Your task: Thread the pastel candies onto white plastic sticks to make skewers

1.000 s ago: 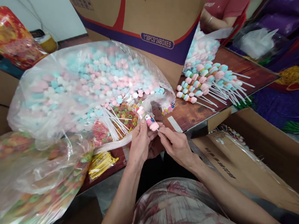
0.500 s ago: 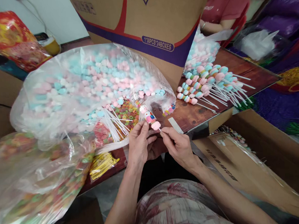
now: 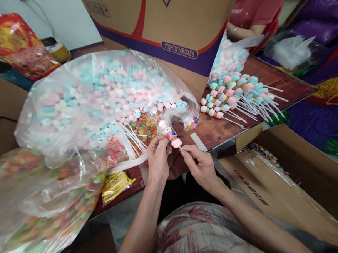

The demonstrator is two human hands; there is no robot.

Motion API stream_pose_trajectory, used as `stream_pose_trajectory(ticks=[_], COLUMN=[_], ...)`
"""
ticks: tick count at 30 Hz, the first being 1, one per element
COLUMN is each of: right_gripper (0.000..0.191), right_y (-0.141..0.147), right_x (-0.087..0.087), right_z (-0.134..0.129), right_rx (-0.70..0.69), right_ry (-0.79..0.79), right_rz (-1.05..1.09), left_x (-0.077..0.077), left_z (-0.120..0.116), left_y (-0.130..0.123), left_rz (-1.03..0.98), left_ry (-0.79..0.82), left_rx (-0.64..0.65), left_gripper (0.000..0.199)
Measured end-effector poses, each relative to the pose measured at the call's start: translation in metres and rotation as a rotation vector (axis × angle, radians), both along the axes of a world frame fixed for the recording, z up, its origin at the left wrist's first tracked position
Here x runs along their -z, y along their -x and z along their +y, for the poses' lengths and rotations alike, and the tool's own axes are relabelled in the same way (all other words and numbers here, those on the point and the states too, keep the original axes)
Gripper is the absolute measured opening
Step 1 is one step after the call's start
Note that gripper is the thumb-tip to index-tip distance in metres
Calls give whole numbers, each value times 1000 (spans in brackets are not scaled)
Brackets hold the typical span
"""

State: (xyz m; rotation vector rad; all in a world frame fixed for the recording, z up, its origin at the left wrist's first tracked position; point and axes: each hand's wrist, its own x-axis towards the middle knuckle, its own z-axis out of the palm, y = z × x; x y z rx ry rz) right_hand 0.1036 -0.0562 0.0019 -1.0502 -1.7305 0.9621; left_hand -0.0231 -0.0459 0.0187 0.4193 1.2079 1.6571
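A marshmallow skewer [image 3: 176, 143] with a pink piece at its lower end is held between my hands, partly inside a clear printed wrapper [image 3: 169, 133]. My left hand [image 3: 157, 160] is closed, its thumb and fingers pinching the skewer and wrapper from the left side. At the lower right, my right hand [image 3: 202, 164] pinches the skewer's thin white stick just below the pink marshmallow. Beyond my left hand lie loose white sticks [image 3: 131, 140] and ring-shaped gummy candies [image 3: 144, 127]. My fingers cover part of the wrapper's lower edge.
A big clear bag of marshmallows [image 3: 96, 85] fills the table's left, with a bag of gummy rings [image 3: 47, 204] nearer. Yellow twist ties [image 3: 116, 185] lie in front. Finished skewers [image 3: 230, 93] are piled right, beside a tall carton [image 3: 179, 21]. An open carton [image 3: 253, 174] stands lower right. A co-worker [image 3: 254, 18] sits behind.
My left fingers have closed in further on the wrapper and skewer. The right hand stays on the stick, almost unmoved, and the view has shifted slightly.
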Motion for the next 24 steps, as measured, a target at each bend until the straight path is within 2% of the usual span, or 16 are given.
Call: stream_pose_trajectory(ticks=[5, 10, 12, 15, 18, 24], right_gripper=[17, 24, 26, 25, 21, 18], right_y=[-3, -7, -5, -1, 3, 2], right_x=[3, 9, 12, 14, 12, 3], right_z=[5, 8, 7, 6, 7, 7], right_rx=[87, 19, 16, 90, 146, 71], right_ry=[-100, -370, -490, -600, -625, -535], right_rz=[-75, -306, -402, -440, -380, -225], left_x=[2, -6, -6, -3, 2, 2], left_z=[-5, -9, -11, -14, -17, -16], left_y=[4, 9, 7, 2, 1, 17], left_rz=[84, -37, 27, 154, 179, 24], left_ry=[-7, 17, 16, 28, 45, 8], left_rx=[37, 90, 84, 72, 90, 198], left_gripper=[16, 16, 16, 15, 12, 14])
